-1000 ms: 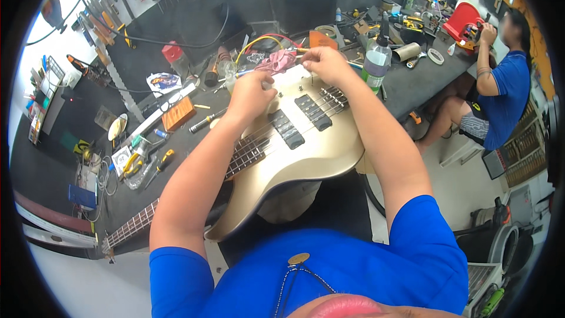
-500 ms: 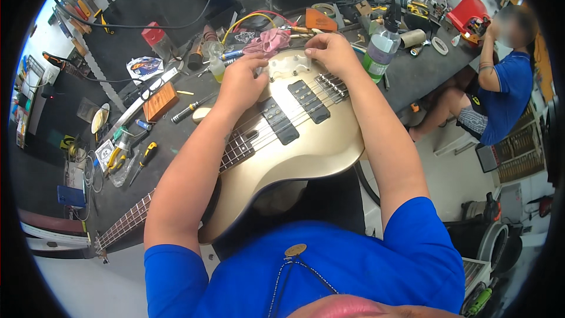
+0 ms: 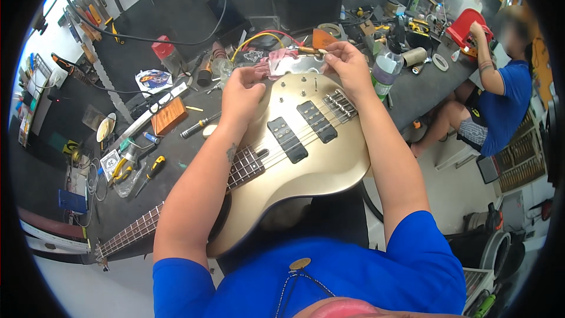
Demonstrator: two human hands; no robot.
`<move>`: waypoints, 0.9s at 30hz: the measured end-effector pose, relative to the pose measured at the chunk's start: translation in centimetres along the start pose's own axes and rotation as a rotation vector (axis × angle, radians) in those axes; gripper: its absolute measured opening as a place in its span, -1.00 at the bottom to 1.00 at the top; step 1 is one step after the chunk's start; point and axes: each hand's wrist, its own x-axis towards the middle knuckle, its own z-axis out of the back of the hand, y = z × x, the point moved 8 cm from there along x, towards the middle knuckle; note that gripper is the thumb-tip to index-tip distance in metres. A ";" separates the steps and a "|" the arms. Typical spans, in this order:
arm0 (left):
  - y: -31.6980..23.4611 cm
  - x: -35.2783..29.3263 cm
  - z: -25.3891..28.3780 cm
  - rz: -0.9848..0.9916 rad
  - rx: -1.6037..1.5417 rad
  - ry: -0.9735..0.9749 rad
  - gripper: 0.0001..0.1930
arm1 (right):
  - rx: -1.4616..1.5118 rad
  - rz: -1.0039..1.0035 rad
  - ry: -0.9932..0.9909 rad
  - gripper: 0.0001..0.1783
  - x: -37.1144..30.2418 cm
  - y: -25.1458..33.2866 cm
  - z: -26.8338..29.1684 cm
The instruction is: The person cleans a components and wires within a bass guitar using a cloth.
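A gold electric bass guitar [image 3: 329,159] lies on the bench's near edge, its neck pointing to the lower left. Beyond its upper edge, a thin shiny plate [image 3: 299,66], clear or chromed, spans the gap between my hands. My left hand [image 3: 242,91] has its fingers curled at the plate's left end; its fingertips are partly hidden. At the right end, my right hand [image 3: 347,68] pinches the plate between thumb and fingers. Several bare control shafts [image 3: 303,92] stick up from the body below the plate. Two black pickups [image 3: 316,121] sit under the strings.
Behind the plate lie a pink cloth [image 3: 276,62] and red and yellow cables. A spray bottle [image 3: 385,70] stands right of my right hand. On the left are a wooden block [image 3: 169,116] and a screwdriver [image 3: 150,172]. A co-worker [image 3: 506,82] sits at the right.
Both hands have moved the shiny plate off the bass body toward the far side, baring the control shafts. The co-worker's arm has reached forward to the red object.
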 end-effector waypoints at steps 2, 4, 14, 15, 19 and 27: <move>-0.3 -0.2 0.0 0.106 -0.126 0.026 -0.64 | 0.103 0.028 -0.072 -0.84 -0.5 1.7 -0.2; -1.0 -0.6 -0.6 0.207 -0.256 0.055 -0.73 | -0.012 0.063 -0.002 -0.82 -1.4 3.0 -2.3; -2.1 -1.1 -1.9 0.179 -0.688 0.214 -0.79 | -0.384 0.104 0.360 -0.82 -3.8 4.2 -8.5; -2.0 -0.8 -2.0 0.158 -0.657 0.251 -0.77 | -0.358 0.122 0.269 -0.77 -2.9 4.4 -6.8; -2.9 0.5 -2.4 0.140 -0.085 0.260 -0.70 | -0.267 0.090 -0.219 -0.71 1.1 1.3 1.7; -1.3 2.2 -5.4 -0.030 0.207 0.467 -0.64 | -0.354 -0.123 -0.234 -0.66 1.3 -2.7 2.7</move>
